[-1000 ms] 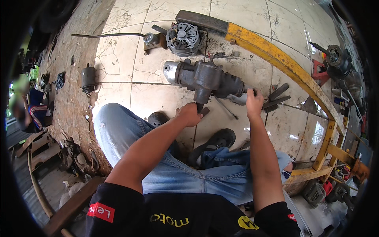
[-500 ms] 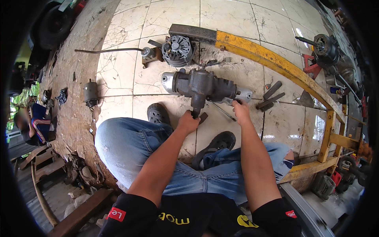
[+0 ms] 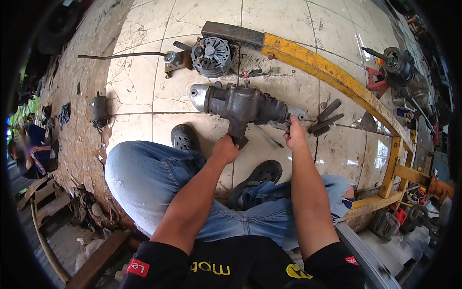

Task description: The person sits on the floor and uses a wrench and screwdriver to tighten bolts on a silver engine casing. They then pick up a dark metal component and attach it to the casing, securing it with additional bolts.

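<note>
In front of my feet lies a dark cast-metal gear housing [image 3: 248, 106] with silver end pieces, turned crosswise on the tiles. My left hand [image 3: 225, 148] is closed round the stubby part that sticks out of its near side. At the right end, my right hand [image 3: 294, 132] has its fingers curled against the silver end piece [image 3: 295, 113]; its grip on the underside is partly hidden. A thin metal rod [image 3: 269, 136] rests on the floor between my hands. Just right of the housing are a wire brush [image 3: 326, 125] and a dark bar [image 3: 329, 110].
Behind the housing stand an alternator [image 3: 211, 55] and a small bracketed part [image 3: 175, 61] with a long rod. A yellow metal frame [image 3: 332, 72] curves along the far and right sides. To the left is a grey cylindrical motor [image 3: 99, 111]. Another person [image 3: 36, 151] sits at far left.
The housing has turned slightly, its stubby part tilting left and nearer. My left hand has stayed on that part. My right hand's fingers have curled in at the right end. The view has shifted slightly.
</note>
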Demonstrator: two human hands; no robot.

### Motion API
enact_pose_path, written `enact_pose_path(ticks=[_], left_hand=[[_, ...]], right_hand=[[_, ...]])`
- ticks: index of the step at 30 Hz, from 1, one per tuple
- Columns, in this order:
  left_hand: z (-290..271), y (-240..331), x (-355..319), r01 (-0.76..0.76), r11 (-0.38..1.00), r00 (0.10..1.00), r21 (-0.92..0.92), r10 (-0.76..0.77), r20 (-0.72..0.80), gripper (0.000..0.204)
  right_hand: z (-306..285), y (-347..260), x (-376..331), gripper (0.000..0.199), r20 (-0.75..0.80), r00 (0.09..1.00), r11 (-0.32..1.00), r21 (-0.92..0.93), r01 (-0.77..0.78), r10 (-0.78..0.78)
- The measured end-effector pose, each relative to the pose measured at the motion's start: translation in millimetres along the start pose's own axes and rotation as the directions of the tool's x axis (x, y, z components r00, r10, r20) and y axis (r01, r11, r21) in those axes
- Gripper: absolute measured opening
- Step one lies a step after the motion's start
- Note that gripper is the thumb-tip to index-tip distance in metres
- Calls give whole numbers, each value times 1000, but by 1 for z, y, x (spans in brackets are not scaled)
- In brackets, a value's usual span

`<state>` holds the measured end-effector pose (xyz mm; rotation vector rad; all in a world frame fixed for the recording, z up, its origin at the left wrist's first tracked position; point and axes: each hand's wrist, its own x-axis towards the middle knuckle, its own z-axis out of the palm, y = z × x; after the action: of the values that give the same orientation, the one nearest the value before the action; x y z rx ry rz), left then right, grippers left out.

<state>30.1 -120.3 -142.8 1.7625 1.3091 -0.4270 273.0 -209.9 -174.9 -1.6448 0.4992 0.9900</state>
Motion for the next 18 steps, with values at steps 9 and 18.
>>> enact_pose_path(ticks=[9, 18], left_hand=[[-5, 13, -5, 64, 996, 998, 55, -64, 7, 43], [-1, 20, -4, 27, 999, 999, -41, -28, -23, 41]], right_hand=[[6, 0, 29, 22, -36, 994, 994, -12, 106, -106], [12, -10, 40, 22, -8, 986, 986, -11, 164, -165]])
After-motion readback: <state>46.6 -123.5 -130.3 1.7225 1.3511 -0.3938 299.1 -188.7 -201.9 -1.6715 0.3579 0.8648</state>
